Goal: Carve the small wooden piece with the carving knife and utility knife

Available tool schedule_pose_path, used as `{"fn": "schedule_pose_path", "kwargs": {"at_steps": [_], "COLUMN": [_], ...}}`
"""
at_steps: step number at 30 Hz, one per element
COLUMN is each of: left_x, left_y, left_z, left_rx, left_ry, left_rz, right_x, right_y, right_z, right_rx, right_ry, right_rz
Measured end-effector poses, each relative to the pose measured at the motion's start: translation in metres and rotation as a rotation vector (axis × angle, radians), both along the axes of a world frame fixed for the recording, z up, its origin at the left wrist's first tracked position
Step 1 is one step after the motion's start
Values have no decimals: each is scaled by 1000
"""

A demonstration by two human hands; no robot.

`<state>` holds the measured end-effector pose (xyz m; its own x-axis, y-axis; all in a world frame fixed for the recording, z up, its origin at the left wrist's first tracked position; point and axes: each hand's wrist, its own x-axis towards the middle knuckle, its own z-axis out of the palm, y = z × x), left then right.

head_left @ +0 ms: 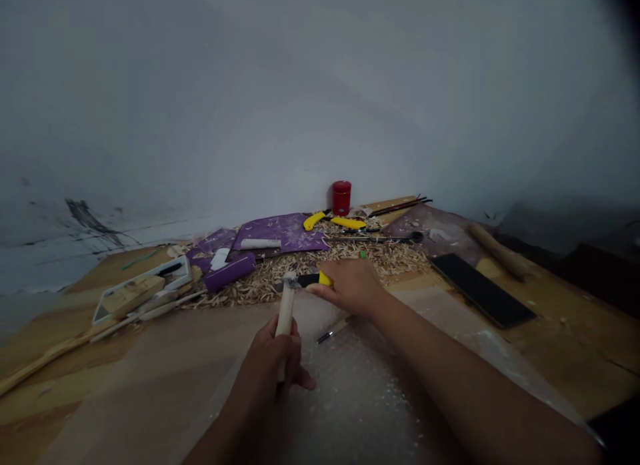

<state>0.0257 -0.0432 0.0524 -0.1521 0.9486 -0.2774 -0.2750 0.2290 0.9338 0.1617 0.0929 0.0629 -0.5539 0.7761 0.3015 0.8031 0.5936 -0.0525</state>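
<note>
My left hand is wrapped round a pale wooden stick, which stands nearly upright over the plastic sheet. My right hand grips a knife by its yellow handle. The dark blade points left and touches the stick's rough upper end, where whittled bits cling. Behind both hands lies a heap of curled wood shavings. A small pen-like tool with a metal tip rests on the sheet below my right hand.
Bubble wrap covers the near table. Left are a white tray with wood pieces and a purple roll. Further back are yellow-handled tools and a red can. A black slab and a wooden mallet-like piece lie right.
</note>
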Motion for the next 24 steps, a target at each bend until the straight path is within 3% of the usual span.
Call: {"fn": "schedule_pose_path", "kwargs": {"at_steps": [5,14,20,24], "left_x": [3,-6,-7,-8], "left_y": [-7,2,0,0], "left_z": [-2,2,3,2], "left_rx": [-77,21,44,20], "left_ry": [26,-125,-213,-202], "left_rz": [-36,-19,-65,-94], "right_x": [24,-5,-9,-7], "right_y": [22,-17,-24,-22], "right_z": [3,-4,-6,-4], "right_rx": [9,21,17,30], "right_ry": [27,9,-17,-12], "right_rz": [-209,99,212,187]}}
